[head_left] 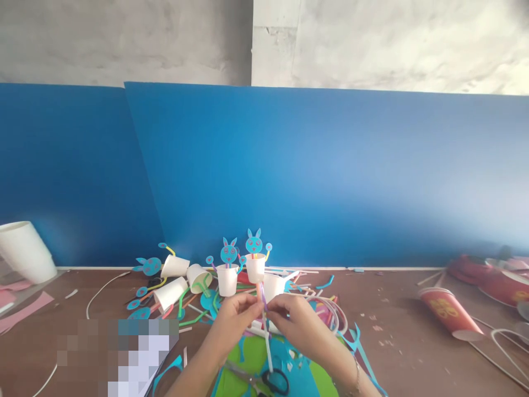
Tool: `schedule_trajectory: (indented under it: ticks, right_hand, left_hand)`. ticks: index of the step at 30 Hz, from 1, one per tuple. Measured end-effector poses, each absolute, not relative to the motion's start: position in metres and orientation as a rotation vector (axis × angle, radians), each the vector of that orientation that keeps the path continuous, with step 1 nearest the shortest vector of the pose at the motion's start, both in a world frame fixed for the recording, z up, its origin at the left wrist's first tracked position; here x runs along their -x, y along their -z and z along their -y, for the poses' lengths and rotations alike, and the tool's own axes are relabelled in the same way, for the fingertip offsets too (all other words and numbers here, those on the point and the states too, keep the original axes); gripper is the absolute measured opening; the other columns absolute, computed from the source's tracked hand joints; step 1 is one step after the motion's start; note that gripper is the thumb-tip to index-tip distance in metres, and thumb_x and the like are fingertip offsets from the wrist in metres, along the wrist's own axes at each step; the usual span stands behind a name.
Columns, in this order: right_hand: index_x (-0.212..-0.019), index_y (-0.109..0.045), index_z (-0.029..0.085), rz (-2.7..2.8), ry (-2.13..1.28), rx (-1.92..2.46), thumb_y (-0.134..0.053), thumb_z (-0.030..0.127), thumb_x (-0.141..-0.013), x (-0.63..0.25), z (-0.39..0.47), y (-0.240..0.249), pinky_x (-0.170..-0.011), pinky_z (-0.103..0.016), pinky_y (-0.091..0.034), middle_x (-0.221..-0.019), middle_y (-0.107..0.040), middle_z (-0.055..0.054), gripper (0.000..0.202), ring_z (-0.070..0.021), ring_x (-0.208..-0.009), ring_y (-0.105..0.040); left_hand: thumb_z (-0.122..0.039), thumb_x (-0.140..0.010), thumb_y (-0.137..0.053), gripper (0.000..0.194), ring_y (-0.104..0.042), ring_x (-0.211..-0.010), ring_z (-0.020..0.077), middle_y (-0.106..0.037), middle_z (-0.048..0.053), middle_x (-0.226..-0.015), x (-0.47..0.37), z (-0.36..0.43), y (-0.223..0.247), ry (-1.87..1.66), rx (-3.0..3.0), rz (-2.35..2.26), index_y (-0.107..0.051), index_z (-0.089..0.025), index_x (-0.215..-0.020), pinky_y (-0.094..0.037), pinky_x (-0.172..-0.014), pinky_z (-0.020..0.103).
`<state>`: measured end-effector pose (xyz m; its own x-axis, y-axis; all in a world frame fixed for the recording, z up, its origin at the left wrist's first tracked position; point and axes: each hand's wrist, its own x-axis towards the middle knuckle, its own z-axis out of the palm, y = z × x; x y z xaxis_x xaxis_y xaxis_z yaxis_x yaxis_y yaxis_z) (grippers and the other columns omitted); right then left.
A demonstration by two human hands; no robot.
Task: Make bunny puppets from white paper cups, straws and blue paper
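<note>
My left hand (239, 313) and my right hand (295, 317) meet in the lower middle, fingers pinched together. Between them is a small bundle of drinking straws (263, 293), purple and orange at the top, with a white length hanging below. Fingertips hide where the straws meet. Just behind stand white paper cups with blue rabbit heads, one cup (227, 281) on the left and another (255, 268) on the right, both with straw arms. A further white cup (273, 286) sits behind my right hand. Below my hands lie scissors (248, 376) with black handles and blue paper (295, 372).
Several rabbit cups lie tipped over at left, among them one cup (170, 293). Loose straws and white tubing (341, 317) clutter the middle. A red paper cup (450, 313) lies at right, stacked white cups (27, 251) at far left. A blue panel (314, 176) closes off the back.
</note>
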<state>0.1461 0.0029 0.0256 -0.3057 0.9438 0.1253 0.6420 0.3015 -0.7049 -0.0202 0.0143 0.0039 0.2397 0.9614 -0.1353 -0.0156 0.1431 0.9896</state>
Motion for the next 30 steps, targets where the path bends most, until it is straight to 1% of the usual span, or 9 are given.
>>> schedule_trajectory:
  ticks: [4, 7, 10, 15, 18, 21, 24, 27, 30]
  right_hand:
    - [-0.075, -0.066, 0.019, 2.273, -0.554, 1.319, -0.046, 0.011, -0.085, -0.144, 0.004, -0.034, -0.066, -0.027, -0.033, -0.072, -0.066, 0.0, 0.024, -0.0136, -0.067, -0.054]
    - [-0.074, -0.066, 0.021, 2.392, -0.413, 1.295, -0.048, 0.009, -0.085, -0.147, 0.006, -0.034, -0.072, -0.03, -0.032, -0.069, -0.064, 0.001, 0.024, -0.0137, -0.067, -0.054]
    - [-0.07, -0.064, 0.02, 2.471, -0.351, 1.284, -0.05, 0.009, -0.085, -0.15, 0.006, -0.031, -0.072, -0.031, -0.031, -0.068, -0.064, 0.001, 0.023, -0.0141, -0.066, -0.054]
    - [-0.069, -0.065, 0.02, 2.521, -0.341, 1.228, -0.047, 0.01, -0.087, -0.15, 0.004, -0.032, -0.071, -0.032, -0.031, -0.068, -0.065, -0.002, 0.027, -0.0161, -0.067, -0.056]
    - [-0.077, -0.069, 0.022, 2.346, -0.473, 1.255, -0.048, 0.013, -0.086, -0.149, 0.003, -0.037, -0.072, -0.032, -0.035, -0.07, -0.066, -0.002, 0.025, -0.0169, -0.068, -0.057]
    - [-0.082, -0.071, 0.022, 2.119, -0.733, 1.278, -0.052, 0.018, -0.084, -0.147, 0.002, -0.038, -0.067, -0.028, -0.039, -0.072, -0.068, -0.001, 0.019, -0.0168, -0.068, -0.057]
    - [-0.078, -0.071, 0.018, 1.935, -1.011, 1.25, -0.056, 0.02, -0.079, -0.147, -0.002, -0.03, -0.063, -0.027, -0.041, -0.071, -0.068, -0.001, 0.015, -0.0164, -0.068, -0.057]
    - [-0.074, -0.069, 0.016, 1.761, -1.154, 1.224, -0.058, 0.021, -0.076, -0.146, -0.01, -0.02, -0.064, -0.026, -0.042, -0.068, -0.067, -0.001, 0.012, -0.0156, -0.067, -0.057]
    - [-0.07, -0.064, 0.015, 1.592, -1.137, 1.251, -0.062, 0.024, -0.072, -0.147, -0.016, -0.014, -0.061, -0.026, -0.04, -0.063, -0.063, 0.0, 0.01, -0.0143, -0.062, -0.055]
  left_hand:
    - [-0.07, -0.066, -0.064, 0.053, -0.041, -0.048, 0.0091, -0.05, -0.005, -0.052, 0.018, -0.015, 0.001, -0.984, -1.234, -1.049, -0.055, -0.018, -0.066, -0.035, -0.05, 0.023]
    - [-0.072, -0.06, -0.067, 0.056, -0.041, -0.047, 0.0091, -0.052, -0.004, -0.05, 0.02, -0.019, 0.008, -0.924, -1.25, -1.03, -0.054, -0.018, -0.058, -0.037, -0.051, 0.024]
    - [-0.071, -0.055, -0.071, 0.057, -0.04, -0.044, 0.0086, -0.053, -0.003, -0.046, 0.023, -0.022, 0.012, -0.854, -1.267, -1.009, -0.054, -0.017, -0.054, -0.032, -0.048, 0.023]
    - [-0.07, -0.056, -0.072, 0.056, -0.04, -0.042, 0.0083, -0.054, -0.002, -0.045, 0.024, -0.024, 0.015, -0.824, -1.257, -1.005, -0.055, -0.017, -0.053, -0.027, -0.046, 0.023]
    - [-0.072, -0.061, -0.067, 0.058, -0.042, -0.045, 0.0085, -0.056, -0.001, -0.051, 0.023, -0.024, 0.014, -0.876, -1.221, -1.032, -0.063, -0.015, -0.062, -0.029, -0.048, 0.023]
    - [-0.073, -0.062, -0.066, 0.064, -0.045, -0.05, 0.0097, -0.057, -0.002, -0.056, 0.021, -0.021, 0.011, -0.908, -1.195, -1.018, -0.07, -0.014, -0.086, -0.033, -0.051, 0.023]
    - [-0.073, -0.07, -0.059, 0.069, -0.047, -0.053, 0.0117, -0.058, -0.001, -0.057, 0.017, -0.014, 0.005, -0.876, -1.247, -0.981, -0.069, -0.014, -0.104, -0.035, -0.053, 0.024]
    - [-0.072, -0.073, -0.057, 0.067, -0.052, -0.057, 0.0135, -0.061, 0.0, -0.061, 0.015, -0.011, -0.001, -0.851, -1.266, -0.941, -0.067, -0.015, -0.106, -0.038, -0.055, 0.025]
    - [-0.067, -0.06, -0.072, 0.059, -0.054, -0.061, 0.0135, -0.063, 0.0, -0.067, 0.015, -0.011, -0.002, -0.875, -1.255, -0.952, -0.068, -0.015, -0.088, -0.04, -0.057, 0.025]
